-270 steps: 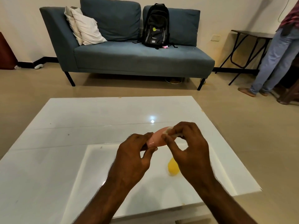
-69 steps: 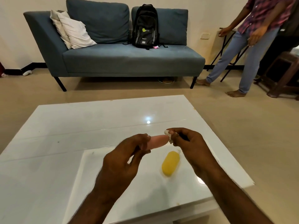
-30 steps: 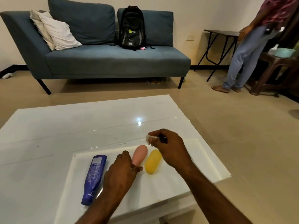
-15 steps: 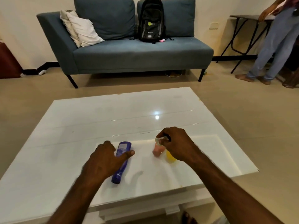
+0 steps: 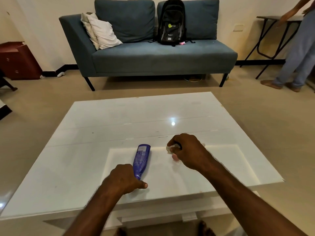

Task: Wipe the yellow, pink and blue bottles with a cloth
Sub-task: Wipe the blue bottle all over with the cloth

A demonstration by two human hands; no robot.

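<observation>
The blue bottle [image 5: 141,159] lies flat on the white table [image 5: 119,120], its length running away from me. My left hand [image 5: 124,179] closes around its near end, thumb out to the right. My right hand [image 5: 189,150] is curled to the right of it, pinching a small crumpled white cloth [image 5: 170,148]. A bit of the pink bottle [image 5: 175,158] shows under that hand, lying on the table. The yellow bottle is hidden behind my right hand.
A blue sofa [image 5: 153,57] with a pillow and a black backpack [image 5: 171,23] stands beyond the table. A person [image 5: 296,48] stands at the right by a folding table. A dark red cabinet [image 5: 17,60] is at the left wall.
The pink bottle has gone from my hands down onto the table beside the yellow one. My left hand moved to the blue bottle and slid to its near end. The cloth stays in my right hand.
</observation>
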